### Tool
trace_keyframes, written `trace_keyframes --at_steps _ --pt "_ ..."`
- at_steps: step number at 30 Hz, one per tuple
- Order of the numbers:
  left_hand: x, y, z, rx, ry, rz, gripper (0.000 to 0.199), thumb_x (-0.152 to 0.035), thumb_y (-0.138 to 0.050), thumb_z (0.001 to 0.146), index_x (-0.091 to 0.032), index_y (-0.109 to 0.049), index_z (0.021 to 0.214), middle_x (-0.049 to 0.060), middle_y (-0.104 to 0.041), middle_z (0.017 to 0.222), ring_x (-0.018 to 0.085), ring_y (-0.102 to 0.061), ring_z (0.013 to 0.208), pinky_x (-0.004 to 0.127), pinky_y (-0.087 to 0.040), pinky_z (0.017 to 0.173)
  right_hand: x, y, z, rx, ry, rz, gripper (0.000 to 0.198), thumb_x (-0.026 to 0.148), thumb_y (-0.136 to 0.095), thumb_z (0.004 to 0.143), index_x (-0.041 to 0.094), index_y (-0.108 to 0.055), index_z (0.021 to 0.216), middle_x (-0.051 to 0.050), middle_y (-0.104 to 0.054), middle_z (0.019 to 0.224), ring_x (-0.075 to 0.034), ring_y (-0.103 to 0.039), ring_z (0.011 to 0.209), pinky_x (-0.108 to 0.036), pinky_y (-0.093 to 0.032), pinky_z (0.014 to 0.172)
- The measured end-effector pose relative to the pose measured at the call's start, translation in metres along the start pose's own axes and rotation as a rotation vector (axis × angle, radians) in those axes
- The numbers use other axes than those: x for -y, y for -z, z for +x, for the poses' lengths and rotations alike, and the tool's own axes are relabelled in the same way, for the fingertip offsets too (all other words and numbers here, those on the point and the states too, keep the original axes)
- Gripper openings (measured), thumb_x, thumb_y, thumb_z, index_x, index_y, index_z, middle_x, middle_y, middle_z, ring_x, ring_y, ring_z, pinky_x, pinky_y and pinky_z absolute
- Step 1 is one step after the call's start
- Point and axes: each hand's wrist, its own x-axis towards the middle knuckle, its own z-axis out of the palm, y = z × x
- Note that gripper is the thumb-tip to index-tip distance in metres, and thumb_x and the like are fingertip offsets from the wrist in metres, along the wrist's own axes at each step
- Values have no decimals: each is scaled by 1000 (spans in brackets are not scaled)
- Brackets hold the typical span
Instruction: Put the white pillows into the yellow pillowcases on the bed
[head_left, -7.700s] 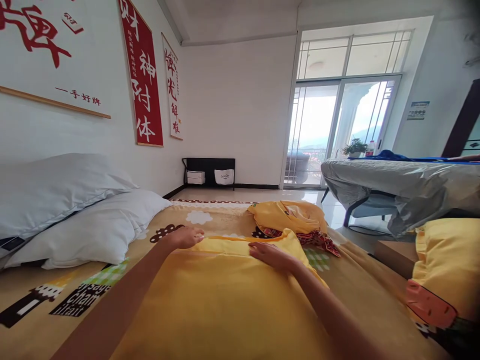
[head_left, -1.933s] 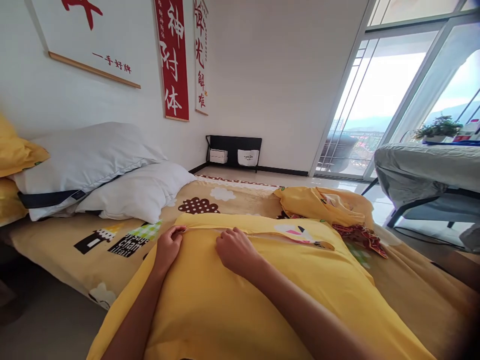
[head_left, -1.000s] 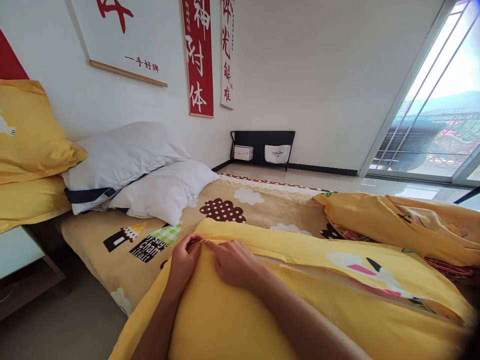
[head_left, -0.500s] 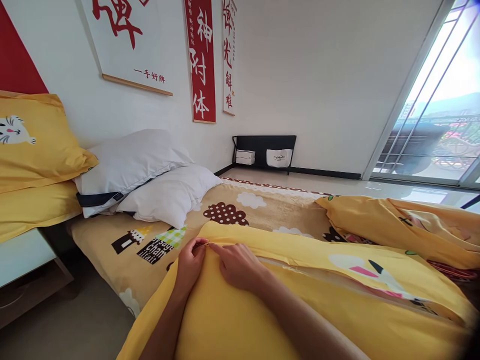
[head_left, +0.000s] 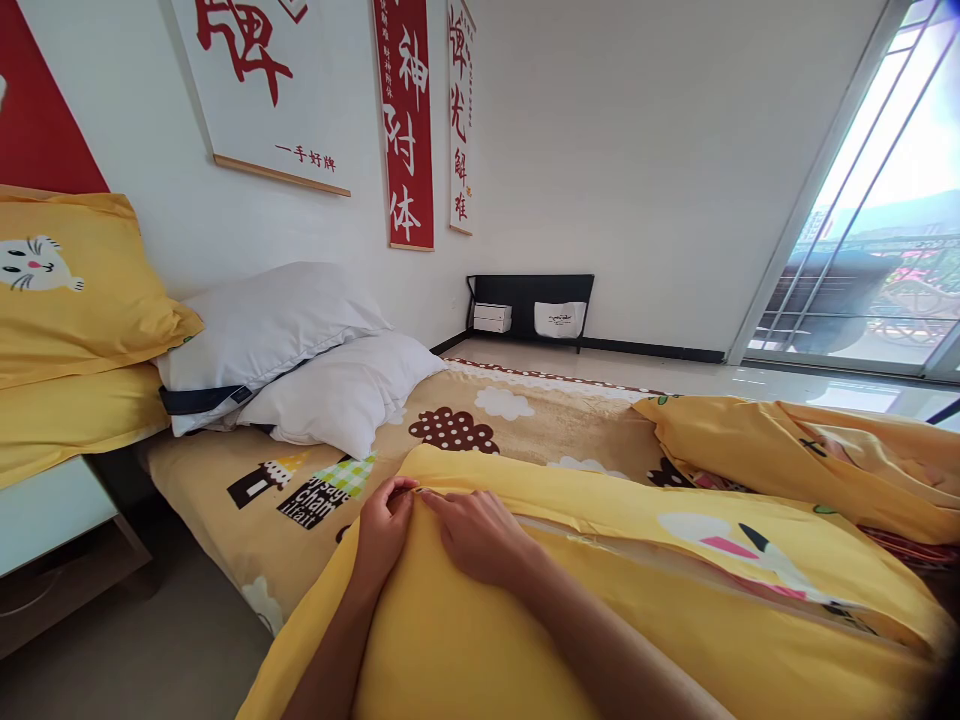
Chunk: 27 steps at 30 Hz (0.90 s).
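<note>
Left hand (head_left: pixel 386 525): its fingers are curled and nearly closed, and we judge that thumb and fingertips have the edge of the yellow cover (head_left: pixel 442 640) pinched between them.
Right hand (head_left: pixel 480 535): index finger stretched toward the left hand's fingertips, the other fingers folded under; we cannot tell whether it grips the cloth or only presses it.
Yellow cover: it lies at the near side of the bed (head_left: pixel 259 555), under both forearms, running off the near edge of our view.
Change: about two seconds ago the two hands were apart along the slit (head_left: pixel 652 552); now the right has joined the left at its left end. Over the last half second they have hardly shifted, so we take the work to be fine fingertip work at that one spot, while the slit's right part gapes.
Cloth: smooth, matte and plump in the middle, with soft creases by the slit and a pale strip inside it.
Bedspread (head_left: pixel 577 410): tan, plush-looking, printed with clouds and dotted brown shapes.
White pillows (head_left: pixel 285 315): puffy, rounded, stacked at left, one with a dark band.
Crumpled yellow cloth (head_left: pixel 739 430): loosely folded, at right beyond the cover.
</note>
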Motion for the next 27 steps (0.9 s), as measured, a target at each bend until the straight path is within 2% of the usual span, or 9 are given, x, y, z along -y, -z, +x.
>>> trace_keyframes --at_steps 8,15,20,22,25,27 --pt "1 1 1 20 4 -4 27 -38 -55 75 -16 -63 89 10 -68 96 24 -63 92 37 -48 86 -1 -2 0 -45 12 5 44 17 -36 85 22 -52 126 -6 -70 95 -20 -63 76 -30 -34 63" --pt "3 -1 0 13 -2 3 27 -37 -54 75 -16 -63 89 10 -69 96 24 -64 92 38 -49 86 0 -2 -1 -40 1 6 42 18 -37 87 22 -52 126 -7 -70 98 -19 -64 80 -30 -36 64" --pt "8 4 9 -49 -35 51 23 -33 -53 71 -18 -64 85 10 -69 94 25 -63 94 38 -48 87 1 -2 -1 -55 -16 -3 41 22 -36 89 24 -54 126 -6 -71 96 -21 -65 79 -30 -36 63" --pt "3 13 22 46 -28 103 21 -32 -55 69 -18 -65 80 8 -70 88 24 -64 88 37 -48 84 1 -3 -1 -41 -42 -6 39 23 -36 89 24 -56 122 -7 -71 94 -21 -65 79 -30 -37 63" --pt "-14 29 49 263 -9 259 16 -32 -55 68 -21 -66 71 4 -69 73 21 -63 70 30 -47 67 1 -5 1 -25 -85 -8 41 20 -39 86 24 -55 123 -7 -71 94 -21 -66 80 -29 -37 63" --pt "-24 33 62 272 -28 399 13 -31 -56 68 -22 -62 60 2 -64 62 19 -57 60 26 -40 59 1 -6 3 -24 -92 -11 42 19 -40 85 23 -54 124 -7 -72 93 -21 -66 80 -29 -36 62"
